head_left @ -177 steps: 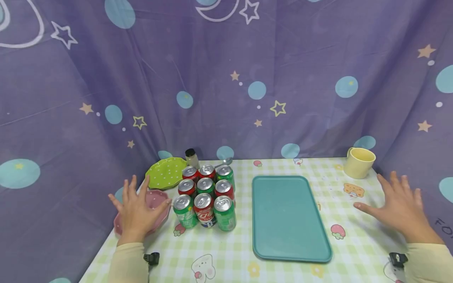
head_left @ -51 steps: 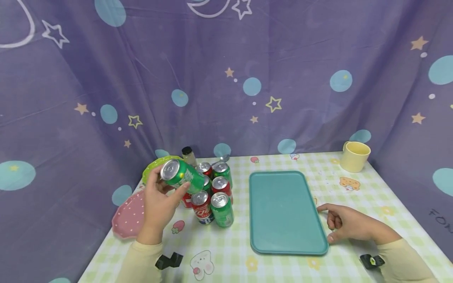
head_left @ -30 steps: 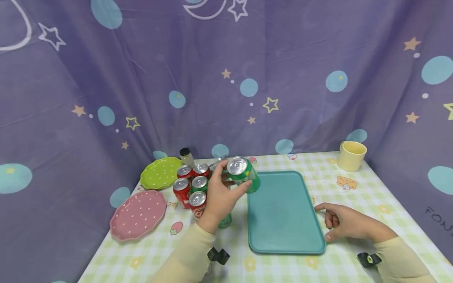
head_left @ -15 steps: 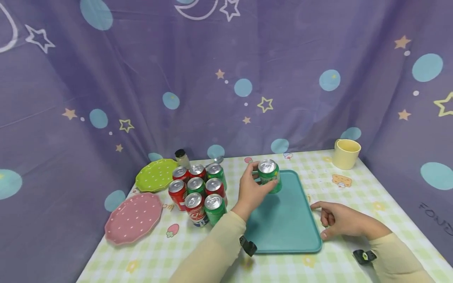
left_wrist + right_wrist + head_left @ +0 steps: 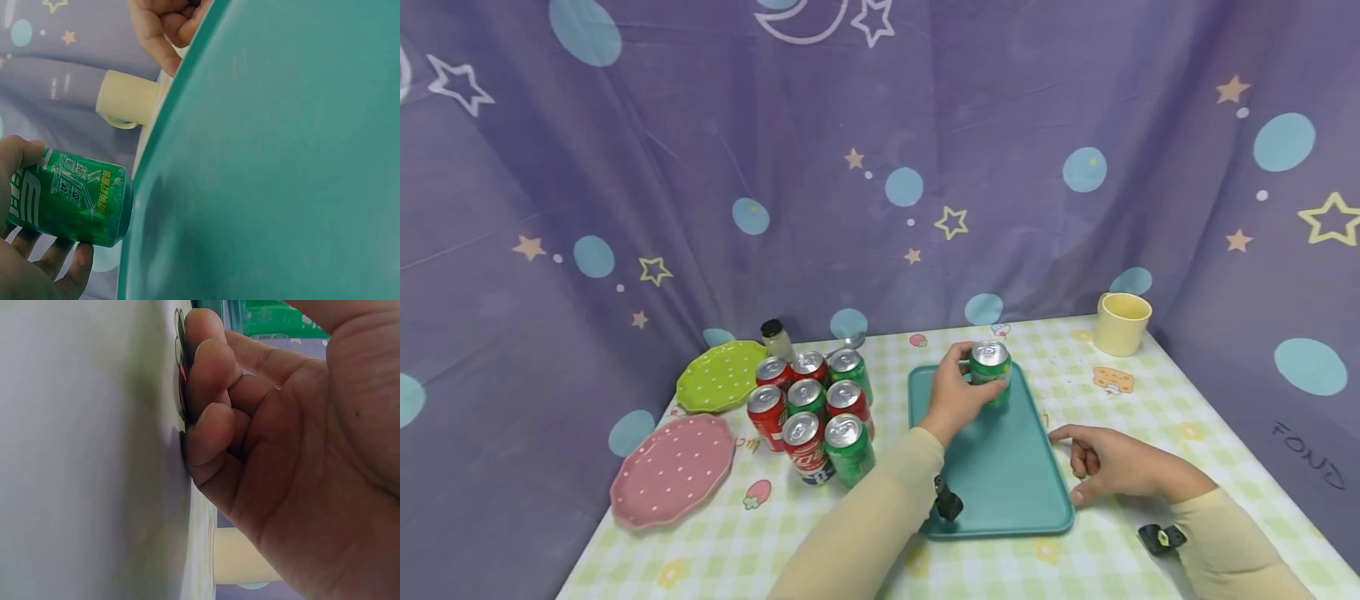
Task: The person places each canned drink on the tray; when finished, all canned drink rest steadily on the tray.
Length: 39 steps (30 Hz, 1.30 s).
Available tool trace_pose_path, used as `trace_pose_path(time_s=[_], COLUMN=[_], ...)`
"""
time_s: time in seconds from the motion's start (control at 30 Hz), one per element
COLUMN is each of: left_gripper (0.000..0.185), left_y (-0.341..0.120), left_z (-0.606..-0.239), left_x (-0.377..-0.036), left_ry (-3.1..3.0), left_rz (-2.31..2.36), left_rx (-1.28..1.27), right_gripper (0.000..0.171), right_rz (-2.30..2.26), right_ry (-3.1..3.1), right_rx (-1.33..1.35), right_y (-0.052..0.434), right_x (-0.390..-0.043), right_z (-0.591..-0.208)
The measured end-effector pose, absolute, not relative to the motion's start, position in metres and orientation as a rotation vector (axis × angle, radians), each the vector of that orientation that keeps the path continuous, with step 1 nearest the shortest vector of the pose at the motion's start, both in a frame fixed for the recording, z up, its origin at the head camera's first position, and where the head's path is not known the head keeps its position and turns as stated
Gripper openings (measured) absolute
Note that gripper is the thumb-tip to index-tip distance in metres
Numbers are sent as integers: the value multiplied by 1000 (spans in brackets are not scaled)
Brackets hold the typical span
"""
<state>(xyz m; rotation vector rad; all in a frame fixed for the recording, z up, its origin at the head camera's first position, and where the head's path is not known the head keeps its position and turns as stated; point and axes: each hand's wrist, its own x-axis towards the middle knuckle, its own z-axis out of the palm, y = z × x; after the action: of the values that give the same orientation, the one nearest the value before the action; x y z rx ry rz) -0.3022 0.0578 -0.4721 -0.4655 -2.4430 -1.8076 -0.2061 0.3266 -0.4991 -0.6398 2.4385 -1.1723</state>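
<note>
Upright: green can (image 5: 990, 372), top up, left hand (image 5: 958, 396) gripping

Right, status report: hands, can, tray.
Left hand grips upright green soda can at far end of teal plastic tray. Right hand rests curled on checked tablecloth beside tray, holding nothing. Tray otherwise bare.

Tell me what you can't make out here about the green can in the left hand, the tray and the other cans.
- Green can: head view, the left hand covers its side; whether its base touches the tray is unclear.
- Green can's top: left wrist view, hidden by palm and frame edge.
- Can cluster: back labels hidden by the front cans.
- Right hand: right wrist view too close, fingertip contact with the tray unclear.
</note>
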Motion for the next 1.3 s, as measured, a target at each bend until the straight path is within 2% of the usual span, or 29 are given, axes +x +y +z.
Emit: trace_pose_path(time_s=[0.4,1.3], left_gripper=[62,70], left_y=[74,94], left_z=[-481,-481], left_x=[-314,-306], left_ry=[-2481,-2567], left_rz=[-1791,-1703], left_rx=[-414,-437], right_gripper=[84,85], right_rz=[-1181,-1185], right_ry=[2429,2435], right_rx=[-645,-597], right_y=[323,326], right_x=[-209,-206], right_z=[-499,-498])
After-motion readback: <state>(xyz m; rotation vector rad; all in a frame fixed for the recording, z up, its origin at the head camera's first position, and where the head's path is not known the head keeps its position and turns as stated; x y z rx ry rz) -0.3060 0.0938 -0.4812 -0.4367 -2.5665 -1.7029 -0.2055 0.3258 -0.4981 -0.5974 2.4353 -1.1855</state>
